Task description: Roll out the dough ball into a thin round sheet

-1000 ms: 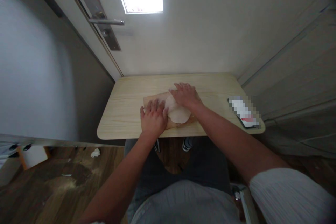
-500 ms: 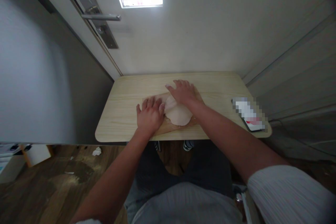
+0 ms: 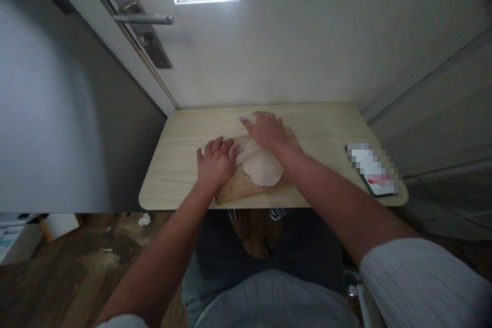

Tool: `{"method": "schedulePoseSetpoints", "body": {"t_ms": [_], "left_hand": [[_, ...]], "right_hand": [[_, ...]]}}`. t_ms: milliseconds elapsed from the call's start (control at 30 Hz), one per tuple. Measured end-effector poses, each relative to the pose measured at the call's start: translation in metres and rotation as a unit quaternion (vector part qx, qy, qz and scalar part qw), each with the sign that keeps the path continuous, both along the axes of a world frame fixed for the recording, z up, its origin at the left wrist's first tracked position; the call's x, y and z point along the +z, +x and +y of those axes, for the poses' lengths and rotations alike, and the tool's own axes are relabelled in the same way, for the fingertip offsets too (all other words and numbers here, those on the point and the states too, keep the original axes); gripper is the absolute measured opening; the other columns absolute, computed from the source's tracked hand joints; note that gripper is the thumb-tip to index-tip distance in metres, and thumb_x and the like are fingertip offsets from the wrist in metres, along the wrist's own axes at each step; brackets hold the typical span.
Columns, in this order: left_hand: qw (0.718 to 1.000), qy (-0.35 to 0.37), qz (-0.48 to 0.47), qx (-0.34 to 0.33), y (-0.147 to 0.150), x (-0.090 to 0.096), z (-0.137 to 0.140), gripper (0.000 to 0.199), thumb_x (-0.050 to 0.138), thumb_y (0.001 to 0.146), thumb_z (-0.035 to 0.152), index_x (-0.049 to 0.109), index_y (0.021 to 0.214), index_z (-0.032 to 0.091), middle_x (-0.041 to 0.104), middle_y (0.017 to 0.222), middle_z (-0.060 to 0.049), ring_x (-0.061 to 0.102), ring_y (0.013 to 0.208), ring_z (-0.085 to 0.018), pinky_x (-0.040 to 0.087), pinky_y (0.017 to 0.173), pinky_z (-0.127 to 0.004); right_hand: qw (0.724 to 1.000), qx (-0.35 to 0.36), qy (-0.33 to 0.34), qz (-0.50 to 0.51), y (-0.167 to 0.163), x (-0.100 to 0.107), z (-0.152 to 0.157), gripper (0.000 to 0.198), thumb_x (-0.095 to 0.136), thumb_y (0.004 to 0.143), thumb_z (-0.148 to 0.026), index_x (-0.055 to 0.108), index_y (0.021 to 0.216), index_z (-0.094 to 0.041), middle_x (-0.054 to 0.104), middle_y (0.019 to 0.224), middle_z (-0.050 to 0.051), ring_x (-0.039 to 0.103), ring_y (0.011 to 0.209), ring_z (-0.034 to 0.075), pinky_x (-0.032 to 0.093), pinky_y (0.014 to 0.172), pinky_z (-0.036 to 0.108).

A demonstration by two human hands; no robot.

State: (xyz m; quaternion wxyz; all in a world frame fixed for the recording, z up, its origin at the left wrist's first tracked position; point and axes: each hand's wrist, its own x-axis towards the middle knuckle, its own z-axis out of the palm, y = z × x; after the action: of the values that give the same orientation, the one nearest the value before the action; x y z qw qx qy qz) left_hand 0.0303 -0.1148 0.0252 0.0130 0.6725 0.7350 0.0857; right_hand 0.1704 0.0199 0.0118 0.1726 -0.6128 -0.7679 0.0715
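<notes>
A pale, flat sheet of dough (image 3: 263,168) lies on a thin wooden board (image 3: 242,190), with an uneven outline and a narrower part toward the left and far side. At the board's left side is my left hand (image 3: 217,162), fingers apart and thumb beside the dough's left edge. My right hand (image 3: 266,128) reaches over the far side of the dough with its thumb out to the left and its fingers loosely spread. Part of the dough and board is hidden beneath the right hand and wrist, so I cannot tell how firmly either hand touches the dough.
The board rests on a light wooden table (image 3: 175,164) against a door with a metal handle (image 3: 146,19). A phone (image 3: 371,169), partly pixelated, lies at the table's right end. On the floor at left are a crumpled white scrap (image 3: 144,219) and a box (image 3: 23,241).
My left hand has moved slightly up and left, baring more of the board's near left corner. The right hand has shifted a little farther away, and the view has tilted slightly.
</notes>
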Motion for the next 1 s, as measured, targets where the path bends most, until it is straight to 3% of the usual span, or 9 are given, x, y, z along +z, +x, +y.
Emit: {"method": "schedulePoseSetpoints", "body": {"t_ms": [533, 1000], "left_hand": [[1.000, -0.023, -0.003, -0.001, -0.018, -0.006, 0.024, 0.053, 0.017, 0.102, 0.046, 0.055, 0.137, 0.033, 0.050, 0.150, -0.006, 0.043, 0.136, -0.032, 0.027, 0.111, -0.068], [1.000, -0.027, 0.004, 0.012, -0.026, -0.005, 0.037, 0.055, 0.015, 0.103, 0.046, 0.061, 0.129, 0.031, 0.056, 0.144, -0.005, 0.047, 0.131, -0.033, 0.028, 0.109, -0.069]], "right_hand": [[0.996, 0.077, 0.046, 0.014, -0.007, 0.008, 0.007, 0.068, 0.030, 0.098, -0.066, 0.063, 0.124, -0.014, 0.066, 0.120, 0.017, 0.056, 0.115, 0.031, 0.040, 0.098, 0.042], [0.990, 0.077, 0.089, 0.075, -0.017, 0.000, 0.027, 0.060, 0.045, 0.093, -0.066, 0.070, 0.108, -0.014, 0.071, 0.105, 0.016, 0.062, 0.103, 0.030, 0.045, 0.091, 0.042]]}}
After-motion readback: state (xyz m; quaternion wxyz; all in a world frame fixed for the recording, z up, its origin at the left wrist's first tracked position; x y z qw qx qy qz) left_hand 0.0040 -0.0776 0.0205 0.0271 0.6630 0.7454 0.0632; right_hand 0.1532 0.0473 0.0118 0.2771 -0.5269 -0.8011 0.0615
